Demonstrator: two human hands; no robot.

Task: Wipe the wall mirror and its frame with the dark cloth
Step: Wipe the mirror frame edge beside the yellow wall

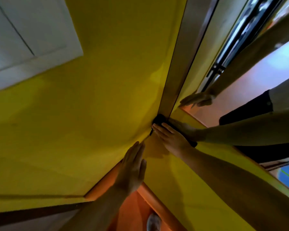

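Note:
The wall mirror (237, 84) fills the right side of the head view, and its brown frame (175, 72) runs down the yellow wall (90, 114). The dark cloth (159, 120) sits bunched at the frame's lower corner. My right hand (171, 138) presses it there with straight fingers, and a bit of cloth shows beyond the wrist. Further left and lower, my left hand (133, 167) lies flat on the yellow wall, fingers straight, holding nothing. Both hands and arms are reflected in the glass.
A white panel (23, 39) covers the upper left. An orange wooden edge (103, 185) and an orange floor (133, 212) lie below, with a foot (153, 222) at the bottom. The picture is blurred and steeply angled.

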